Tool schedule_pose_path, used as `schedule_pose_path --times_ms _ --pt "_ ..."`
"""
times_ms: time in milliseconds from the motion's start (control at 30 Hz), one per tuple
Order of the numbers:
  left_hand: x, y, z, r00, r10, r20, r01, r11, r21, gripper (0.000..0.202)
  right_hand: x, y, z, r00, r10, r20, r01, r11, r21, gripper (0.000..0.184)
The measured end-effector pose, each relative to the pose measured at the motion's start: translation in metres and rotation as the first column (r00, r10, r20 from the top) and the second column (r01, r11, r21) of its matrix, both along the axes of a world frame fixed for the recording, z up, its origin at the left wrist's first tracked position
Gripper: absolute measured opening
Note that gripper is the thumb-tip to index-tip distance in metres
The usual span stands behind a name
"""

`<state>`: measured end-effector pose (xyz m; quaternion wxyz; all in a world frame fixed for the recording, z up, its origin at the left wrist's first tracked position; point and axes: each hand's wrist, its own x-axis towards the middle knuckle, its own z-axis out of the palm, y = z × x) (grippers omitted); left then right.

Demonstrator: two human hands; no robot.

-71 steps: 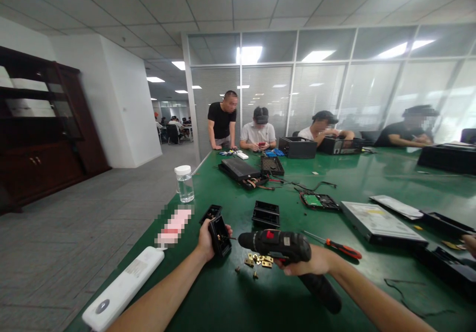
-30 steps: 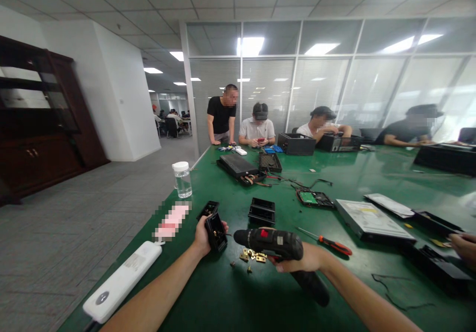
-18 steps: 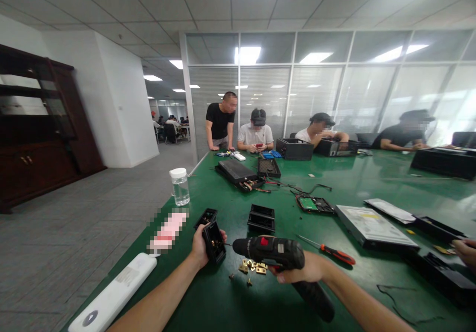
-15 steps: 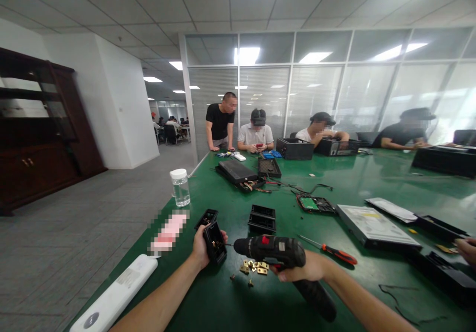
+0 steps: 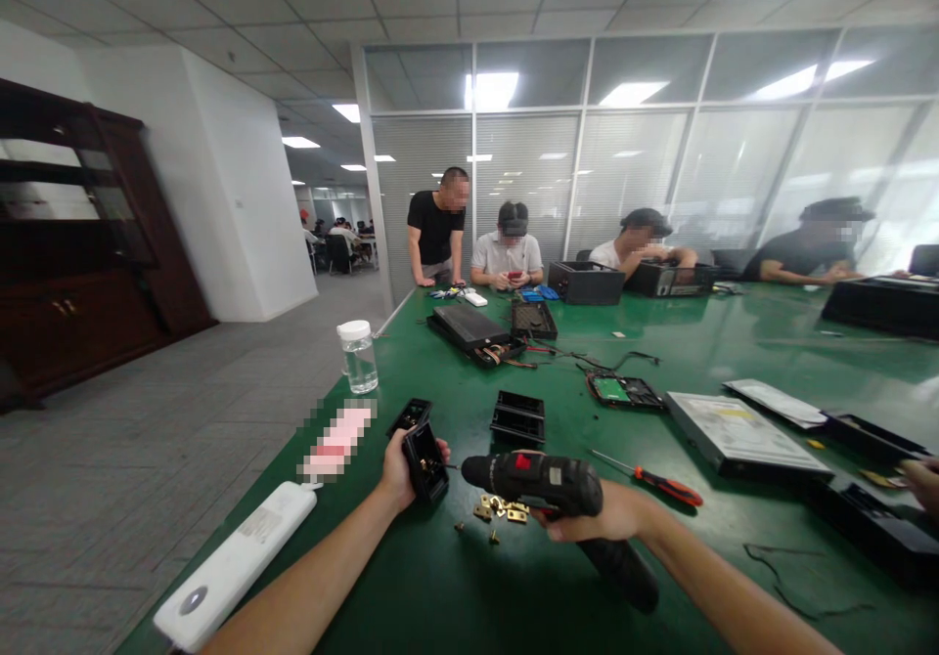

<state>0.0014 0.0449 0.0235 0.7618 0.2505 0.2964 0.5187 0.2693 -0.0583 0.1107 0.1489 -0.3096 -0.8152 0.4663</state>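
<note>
My left hand (image 5: 400, 469) is wrapped round a small black plastic case (image 5: 426, 464), tilted with its hollow side toward me and brass pieces inside. My right hand (image 5: 587, 513) grips a black cordless drill (image 5: 539, 482) by its handle. The drill's thin bit points left and its tip is at the case's right side; whether it touches is too small to tell. Below the drill lies a pile of brass plates (image 5: 500, 509) with loose screws (image 5: 494, 538) near it. Behind the left hand is another black case (image 5: 411, 415), and a black two-part tray (image 5: 518, 418) stands beyond the drill.
An orange-handled screwdriver (image 5: 667, 485) lies right of the drill. A white power strip (image 5: 242, 562) and a water bottle (image 5: 359, 360) line the table's left edge. A silver drive (image 5: 734, 430) and a green circuit board (image 5: 612, 388) lie rightward. Several people sit or stand across the table.
The view has tipped down slightly, so the far things sit a little higher. Both hands keep their holds, and the drill stays beside the case with hardly any shift.
</note>
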Motion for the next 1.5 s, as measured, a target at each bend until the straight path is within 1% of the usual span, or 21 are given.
schedule_pose_path --times_ms 167,300,433,567,633,667,767,1000,1367,1500 --pt "-0.001 0.001 -0.001 1.0 -0.009 -0.004 0.009 1.0 -0.002 0.04 0.0 0.001 -0.003 1.0 -0.01 -0.016 0.01 1.0 -0.016 0.022" --pt "-0.001 0.002 -0.002 1.0 -0.011 -0.011 0.011 1.0 0.007 0.041 0.0 0.001 -0.001 0.999 -0.012 -0.049 0.011 1.0 -0.017 0.023" --pt "-0.001 0.002 -0.004 1.0 -0.02 -0.01 0.02 0.998 0.058 0.041 0.0 0.001 -0.001 1.0 0.004 -0.018 -0.005 1.0 -0.016 0.023" --pt "-0.001 0.002 -0.003 0.999 -0.037 -0.011 0.038 0.995 0.092 0.039 0.002 0.006 -0.01 1.0 0.014 0.006 -0.014 1.0 -0.01 0.023" --pt "-0.001 0.0 -0.002 0.999 -0.038 -0.017 0.039 0.996 0.084 0.038 0.003 0.011 -0.017 1.0 -0.004 -0.003 0.004 1.0 -0.009 0.025" --pt "-0.001 0.0 -0.001 0.999 -0.035 -0.018 0.036 0.996 0.076 0.038 0.003 0.013 -0.02 1.0 0.016 0.01 -0.016 1.0 -0.019 0.03" --pt "0.0 -0.002 0.0 0.999 -0.033 -0.012 0.034 0.998 0.057 0.038 0.005 0.017 -0.024 0.999 0.038 0.021 -0.038 0.999 -0.013 0.032" --pt "-0.001 0.0 -0.004 0.999 -0.046 0.0 0.046 0.995 0.092 0.04 0.005 0.015 -0.023 0.999 0.038 0.03 -0.038 0.999 -0.003 0.027" --pt "-0.002 0.001 -0.006 0.999 -0.047 -0.007 0.047 0.996 0.073 0.041 0.005 0.016 -0.023 0.999 0.041 0.023 -0.041 0.999 -0.018 0.028" --pt "-0.003 0.002 -0.008 0.998 -0.064 -0.005 0.064 0.992 0.108 0.042 0.004 0.016 -0.022 0.999 0.05 0.011 -0.05 0.999 -0.015 0.027"
